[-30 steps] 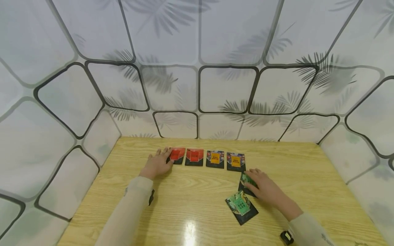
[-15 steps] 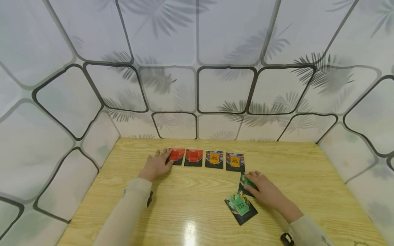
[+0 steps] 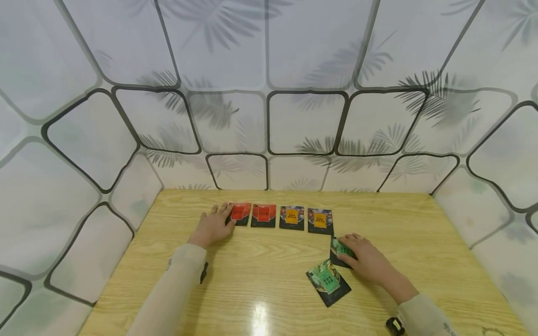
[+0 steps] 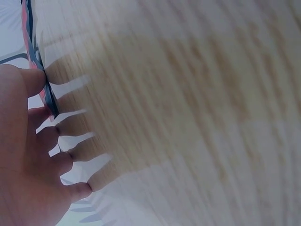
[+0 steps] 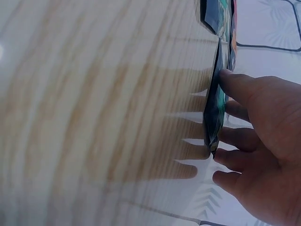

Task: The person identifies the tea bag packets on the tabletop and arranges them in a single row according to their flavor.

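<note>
My left hand [image 3: 213, 226] rests at the left end of a row of flat packets, fingers spread, thumb and fingertips on the leftmost red-and-black packet [image 3: 240, 214]. The left wrist view shows the thumb against the edge of that packet [image 4: 35, 56]. Over on the right, the fingers of my right hand [image 3: 370, 261] lie across a green-and-black packet [image 3: 341, 255], partly covering it. In the right wrist view its thumb touches the near side of this packet [image 5: 214, 108], other fingertips along the top. A second green packet [image 3: 329, 282] lies tilted just below, close to the first.
Another red packet [image 3: 263, 215] and two orange-labelled packets [image 3: 292, 218] continue the row toward the right. The pale wooden table [image 3: 252, 270] runs back to a patterned white wall [image 3: 308, 123], with side walls left and right.
My right hand has slid slightly to the right, and the green packet under its fingers has shifted with it. My left hand stays on the leftmost red packet.
</note>
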`<state>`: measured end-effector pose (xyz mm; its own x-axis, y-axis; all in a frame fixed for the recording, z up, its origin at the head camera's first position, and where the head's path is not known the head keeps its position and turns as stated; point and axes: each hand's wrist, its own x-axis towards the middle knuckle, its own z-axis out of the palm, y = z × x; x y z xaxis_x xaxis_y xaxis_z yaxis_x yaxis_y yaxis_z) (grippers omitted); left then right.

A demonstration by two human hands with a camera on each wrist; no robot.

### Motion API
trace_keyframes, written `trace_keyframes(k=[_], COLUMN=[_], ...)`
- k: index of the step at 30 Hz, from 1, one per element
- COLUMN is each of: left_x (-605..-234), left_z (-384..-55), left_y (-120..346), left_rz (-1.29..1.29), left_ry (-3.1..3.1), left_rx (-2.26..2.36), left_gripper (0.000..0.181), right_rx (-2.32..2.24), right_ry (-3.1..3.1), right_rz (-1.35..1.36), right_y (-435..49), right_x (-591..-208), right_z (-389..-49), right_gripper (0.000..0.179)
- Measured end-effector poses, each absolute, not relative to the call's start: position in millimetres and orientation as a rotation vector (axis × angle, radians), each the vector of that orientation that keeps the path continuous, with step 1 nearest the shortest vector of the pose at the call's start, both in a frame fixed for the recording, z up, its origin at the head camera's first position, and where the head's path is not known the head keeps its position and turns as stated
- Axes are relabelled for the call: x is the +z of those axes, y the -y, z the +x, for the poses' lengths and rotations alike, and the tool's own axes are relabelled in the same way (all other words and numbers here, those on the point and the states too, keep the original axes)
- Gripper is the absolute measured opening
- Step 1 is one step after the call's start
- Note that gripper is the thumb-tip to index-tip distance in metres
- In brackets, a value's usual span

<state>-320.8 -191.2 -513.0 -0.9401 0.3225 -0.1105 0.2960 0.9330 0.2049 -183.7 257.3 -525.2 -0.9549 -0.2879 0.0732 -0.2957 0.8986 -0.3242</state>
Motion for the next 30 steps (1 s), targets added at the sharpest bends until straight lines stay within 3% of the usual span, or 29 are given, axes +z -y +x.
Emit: trace_keyframes(k=[30], left_x=[-514.7], left_z=[-321.6], left_y=[191.4], left_rz=[0.464], left_ry=[-2.948], left_rx=[0.270], left_gripper=[0.067], right_rx=[0.397], right_ry=[3.022], right_rz=[0.346], right_y=[-275.7], right_x=[-522.6], right_z=[-184.5], right_gripper=[0.054])
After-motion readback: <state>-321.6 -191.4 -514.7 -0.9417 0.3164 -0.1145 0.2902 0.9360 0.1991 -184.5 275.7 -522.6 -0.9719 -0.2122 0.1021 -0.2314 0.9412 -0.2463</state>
